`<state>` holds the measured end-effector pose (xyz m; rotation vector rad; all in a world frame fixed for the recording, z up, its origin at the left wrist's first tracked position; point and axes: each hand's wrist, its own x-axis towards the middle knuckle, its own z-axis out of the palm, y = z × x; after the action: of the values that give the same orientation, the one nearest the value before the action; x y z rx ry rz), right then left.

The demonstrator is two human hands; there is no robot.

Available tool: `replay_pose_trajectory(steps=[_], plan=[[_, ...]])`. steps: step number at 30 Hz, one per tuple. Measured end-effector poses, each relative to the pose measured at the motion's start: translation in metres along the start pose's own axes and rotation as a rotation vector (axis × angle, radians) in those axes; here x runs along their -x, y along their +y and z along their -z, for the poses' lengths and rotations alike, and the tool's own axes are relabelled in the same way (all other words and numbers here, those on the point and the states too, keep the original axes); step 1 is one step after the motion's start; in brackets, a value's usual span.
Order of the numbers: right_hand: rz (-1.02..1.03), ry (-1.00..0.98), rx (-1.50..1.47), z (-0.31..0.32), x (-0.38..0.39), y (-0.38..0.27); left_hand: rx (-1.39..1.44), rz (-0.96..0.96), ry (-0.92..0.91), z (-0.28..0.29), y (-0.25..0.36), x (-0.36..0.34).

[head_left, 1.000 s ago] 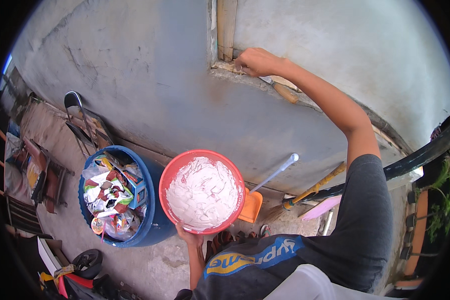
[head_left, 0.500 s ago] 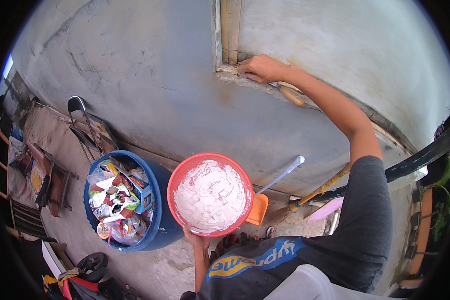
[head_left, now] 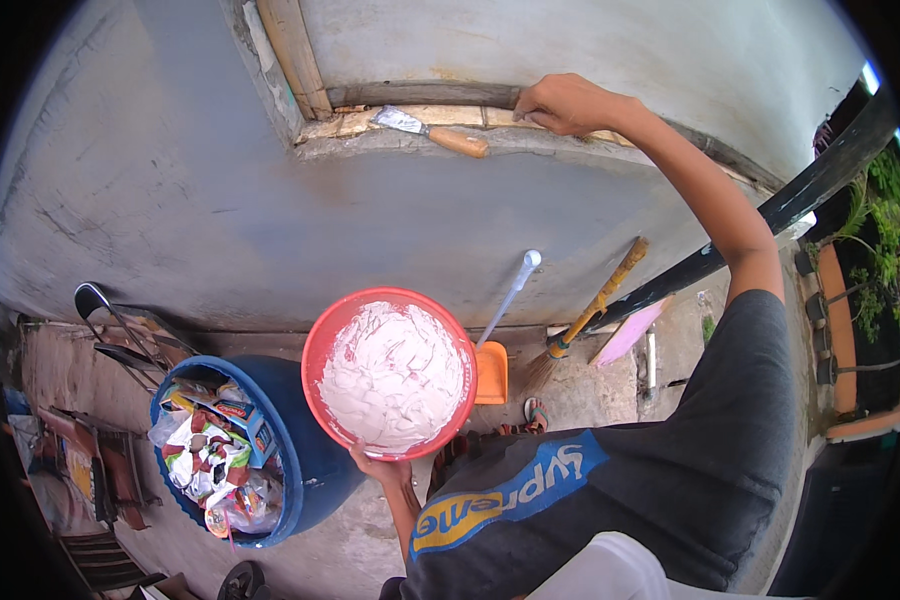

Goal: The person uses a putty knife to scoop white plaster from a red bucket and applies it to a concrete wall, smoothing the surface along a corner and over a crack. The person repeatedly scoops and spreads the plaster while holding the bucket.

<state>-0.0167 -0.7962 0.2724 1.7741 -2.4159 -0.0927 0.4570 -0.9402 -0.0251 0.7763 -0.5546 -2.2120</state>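
Observation:
My left hand (head_left: 378, 467) grips the near rim of a red plastic basin (head_left: 310, 385), which is tilted toward me. White paste (head_left: 395, 375), ridged on top, fills most of it. At the wall ledge (head_left: 355, 122), my right hand (head_left: 568, 105) reaches out with curled fingers against the wooden strip (head_left: 450, 95) along its back. Whatever those fingers pinch, if anything, is hidden. Left of that hand, a putty knife (head_left: 457, 141) lies loose on the ledge, its blade smeared white and its handle wooden.
Beside the basin stands a blue barrel (head_left: 310, 490) full of rubbish. Against the wall lean an orange dustpan (head_left: 491, 374) with a pale handle and a broom (head_left: 605, 290). A dark pole (head_left: 710, 260) slants across the right side. A folded chair (head_left: 120, 330) stands at left.
My right hand has moved rightward along the ledge, from the corner past the putty knife. The whole view has shifted and turned. The basin is still in my left hand.

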Motion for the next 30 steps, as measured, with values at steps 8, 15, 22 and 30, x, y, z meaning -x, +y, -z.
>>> replay_pose_trajectory(steps=[8, 15, 22, 30], plan=[[-0.091, 0.068, 0.366, -0.031, 0.091, 0.013, -0.047, 0.018, 0.047, -0.025, -0.011, 0.003], [-0.124, 0.005, 0.266, -0.018, 0.089, 0.024, -0.020, 0.062, -0.042, -0.032, -0.030, -0.001], [-0.431, -0.101, 0.265, 0.002, 0.079, -0.024, 0.030, 0.059, -0.060, -0.038, -0.036, 0.003], [-0.107, 0.519, -0.168, -0.012, 0.019, -0.102, -0.119, -0.040, 0.000, -0.058, -0.012, 0.004]])
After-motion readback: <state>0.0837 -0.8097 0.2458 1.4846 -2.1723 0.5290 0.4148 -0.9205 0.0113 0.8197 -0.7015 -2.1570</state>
